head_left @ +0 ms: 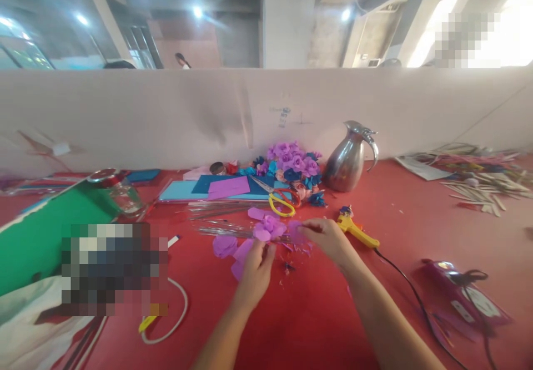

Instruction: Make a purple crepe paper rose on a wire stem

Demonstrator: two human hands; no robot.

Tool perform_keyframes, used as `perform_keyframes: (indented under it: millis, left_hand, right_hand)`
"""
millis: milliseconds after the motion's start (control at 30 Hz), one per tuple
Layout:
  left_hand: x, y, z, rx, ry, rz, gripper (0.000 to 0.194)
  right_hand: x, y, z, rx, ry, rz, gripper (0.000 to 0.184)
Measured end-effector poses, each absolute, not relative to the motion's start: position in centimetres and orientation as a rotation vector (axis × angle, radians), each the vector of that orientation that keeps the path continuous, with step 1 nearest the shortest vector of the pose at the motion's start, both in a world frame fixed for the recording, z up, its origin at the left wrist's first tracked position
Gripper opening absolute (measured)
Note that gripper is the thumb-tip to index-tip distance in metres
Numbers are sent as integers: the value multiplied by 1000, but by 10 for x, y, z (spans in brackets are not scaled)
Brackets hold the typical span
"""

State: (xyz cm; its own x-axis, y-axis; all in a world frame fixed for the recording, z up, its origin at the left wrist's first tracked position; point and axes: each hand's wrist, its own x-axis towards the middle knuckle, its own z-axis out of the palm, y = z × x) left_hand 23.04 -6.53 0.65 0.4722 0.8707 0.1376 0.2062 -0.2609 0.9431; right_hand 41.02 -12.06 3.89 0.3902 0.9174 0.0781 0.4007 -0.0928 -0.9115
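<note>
Over the red table, my left hand (255,270) pinches a purple paper flower (270,227) from below between thumb and fingers. My right hand (328,238) is closed on a purple paper petal (295,231) just to the flower's right. Loose purple petals (225,246) lie left of my left hand, partly hidden by it. Behind the flower are thin wires (212,228) and scissors (281,203) with yellow and red handles. A yellow glue gun (358,233) rests to the right of my right hand.
Finished paper flowers (293,162) are heaped at the back beside a metal jug (346,159). Coloured paper sheets (183,191) and a glass jar (122,195) stand to the left. A purple power strip (466,292) with cords lies right; sticks (478,192) are piled beyond it.
</note>
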Motion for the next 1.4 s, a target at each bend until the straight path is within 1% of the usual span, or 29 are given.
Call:
perform_keyframes:
  millis: [100,200,333,433,633,733,900,1233,1400]
  left_hand:
    - [229,-67,7,1716,957,898,27]
    - [228,-69,6,1731,991,916,26]
    - [226,-69,1,1763,985,921,22]
    - [228,-68,-1,1698,1017,891,24]
    - [236,-70,5,1373,865,884,32]
    - [241,-74,11,1249,819,867,36]
    - [244,-75,12,1162,747,882,35]
    - [244,-74,10,1218,731,874,35]
    - [246,-75,13,1213,726,904,34]
  right_hand:
    - [410,-121,32,-1506,-866,741,31]
    - [408,-123,28,-1399,-737,807,34]
    - [401,-125,27,-1290,-607,870,29]
    - [391,-124,29,-1166,-466,913,25]
    - [359,-119,32,-950,-346,929,20]
    - [345,-117,33,-925,-302,939,20]
    - [331,-116,34,-916,-305,903,22]
    - [328,-118,32,-933,-341,877,18]
    - [325,-120,33,-952,-395,863,22]
